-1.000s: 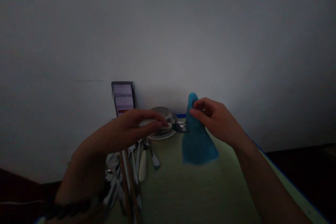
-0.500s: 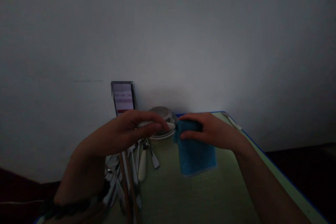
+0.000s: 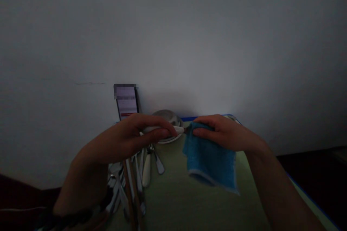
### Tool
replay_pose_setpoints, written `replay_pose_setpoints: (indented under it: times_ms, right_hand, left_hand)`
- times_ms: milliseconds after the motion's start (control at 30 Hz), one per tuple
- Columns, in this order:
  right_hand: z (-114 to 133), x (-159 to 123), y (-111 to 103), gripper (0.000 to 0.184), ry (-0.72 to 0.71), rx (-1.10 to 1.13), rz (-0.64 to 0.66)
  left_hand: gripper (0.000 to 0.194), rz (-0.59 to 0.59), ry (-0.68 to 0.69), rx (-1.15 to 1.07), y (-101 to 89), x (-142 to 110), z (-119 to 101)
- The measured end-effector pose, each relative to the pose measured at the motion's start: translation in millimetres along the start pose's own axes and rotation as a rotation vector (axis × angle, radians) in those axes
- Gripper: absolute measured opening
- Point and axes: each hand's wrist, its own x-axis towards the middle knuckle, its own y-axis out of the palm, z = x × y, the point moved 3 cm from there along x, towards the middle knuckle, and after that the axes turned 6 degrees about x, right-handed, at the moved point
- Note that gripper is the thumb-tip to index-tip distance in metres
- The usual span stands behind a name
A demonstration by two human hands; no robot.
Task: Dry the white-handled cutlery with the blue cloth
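Held level in my left hand (image 3: 141, 133) is a piece of cutlery with a white handle (image 3: 179, 130), pinched between thumb and fingers. A short stretch of its dark metal neck shows; the cloth hides the far end, so its kind cannot be made out. My right hand (image 3: 225, 133) is closed on a blue cloth (image 3: 211, 162) around that end, thumb in front, and the cloth hangs down over the table. Behind my left fingers, a round metal dish (image 3: 166, 115) stands on the table by the wall.
Several pieces of cutlery lie below my left hand, among them a white-handled one (image 3: 146, 171) and long brown sticks (image 3: 133, 191). A phone (image 3: 127, 101) leans on the wall (image 3: 189, 43). The green table (image 3: 168, 198) has a blue edge. Another utensil (image 3: 232, 117) is partly hidden behind my right hand.
My right hand has slid a little to the right with the cloth, baring some of the metal neck. The cloth's lower edge has swung right. My left hand has hardly moved.
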Motion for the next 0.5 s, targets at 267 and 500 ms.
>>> replay_pose_setpoints:
  times_ms: [267,500]
  right_hand:
    - [0.3,-2.6,-3.4,0.021,0.023,-0.015,-0.019]
    - [0.6,1.0,-1.4,0.02,0.038,-0.091,-0.143]
  left_hand:
    - [0.018,-0.01,0.003,0.026,0.4,-1.7,0.7]
    - [0.015,0.04,0.049,0.02,4.7,1.5,-5.6]
